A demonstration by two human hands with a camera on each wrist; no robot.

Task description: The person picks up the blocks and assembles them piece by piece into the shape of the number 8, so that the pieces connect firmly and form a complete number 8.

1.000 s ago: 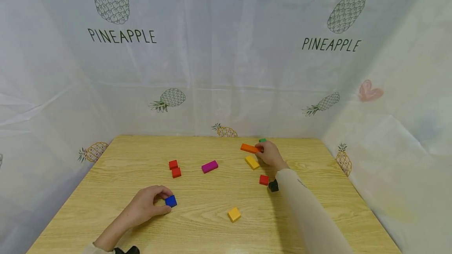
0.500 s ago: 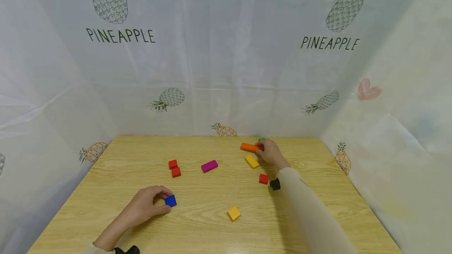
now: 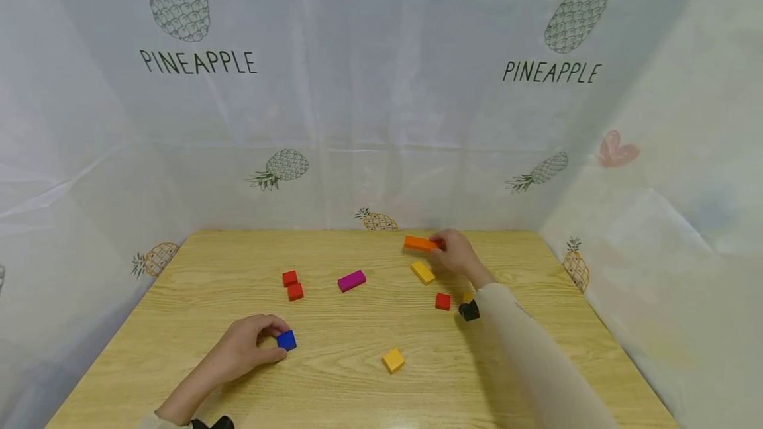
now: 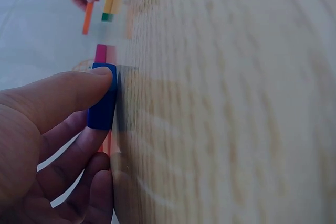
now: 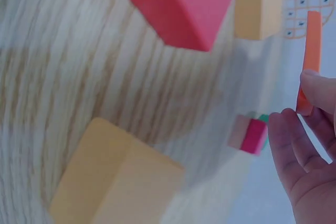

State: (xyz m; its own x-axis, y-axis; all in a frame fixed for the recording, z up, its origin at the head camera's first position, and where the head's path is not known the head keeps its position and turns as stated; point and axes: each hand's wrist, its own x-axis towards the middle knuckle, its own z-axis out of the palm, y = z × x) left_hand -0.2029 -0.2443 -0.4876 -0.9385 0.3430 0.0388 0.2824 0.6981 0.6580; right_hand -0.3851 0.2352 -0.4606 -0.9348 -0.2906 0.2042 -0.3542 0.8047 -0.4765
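Note:
My left hand [image 3: 253, 343] rests on the table at the near left, pinching a blue block [image 3: 287, 340] between thumb and fingers; in the left wrist view the thumb lies over one end of the blue block [image 4: 102, 98]. At the far right my right hand [image 3: 457, 253] grips one end of a long orange block [image 3: 420, 243]. The right wrist view has this orange block [image 5: 311, 51] raised off the table, thumb on one side and fingers on the other. Just nearer than it lies a yellow oblong block [image 3: 422, 273].
Two red blocks [image 3: 295, 292] sit close together left of a magenta block [image 3: 352, 281]. Another red block [image 3: 443, 301] and a yellow block [image 3: 468, 297] lie by my right wrist. A yellow block [image 3: 393, 361] is at the near middle. White pineapple-print curtains [image 3: 369, 104] surround the table.
My right hand has lifted the orange block slightly and moved it a little away. The green block behind that hand is now hidden, and a yellow block shows beside the right wrist. The left hand stays put.

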